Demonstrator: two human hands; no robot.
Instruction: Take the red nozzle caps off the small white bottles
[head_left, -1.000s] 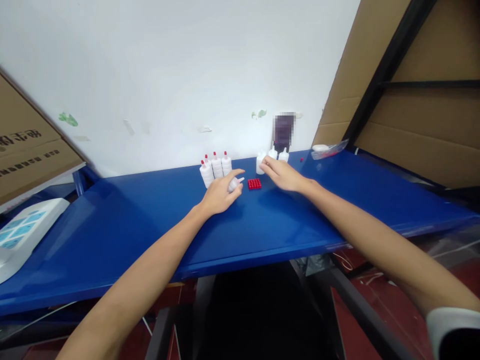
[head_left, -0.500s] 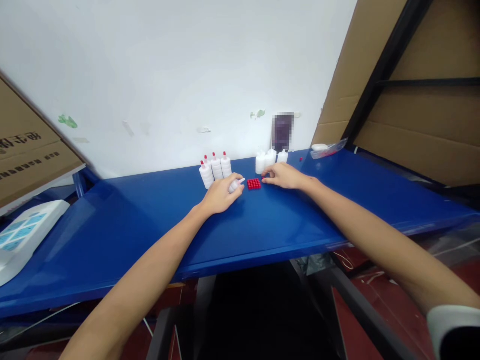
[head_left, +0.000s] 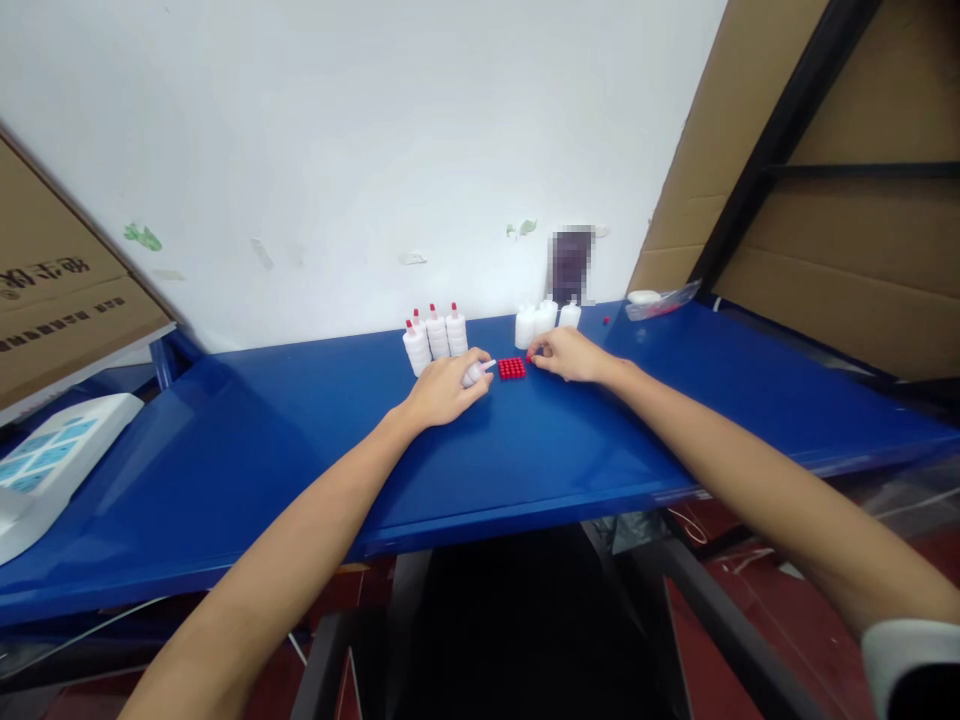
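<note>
Curling round a white bottle (head_left: 472,376), bare nozzle pointing rightward, the left hand (head_left: 441,392) rests over the blue surface (head_left: 465,480). The right hand (head_left: 571,354), by the uncapped bottles (head_left: 525,326) a second ago, has come beside the block of red caps (head_left: 512,369) and seems to pinch one red cap (head_left: 529,357); bottle and cap are now both held, apart. Behind stand four capped bottles (head_left: 436,338).

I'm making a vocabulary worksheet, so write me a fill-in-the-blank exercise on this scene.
The left hand holds a bottle coloured ____.
The grid of red caps lies ____ that hand and the right hand.
The table is ____.
Standing red-tipped bottles showing number ____.

Missing words: white; between; blue; four.
</note>
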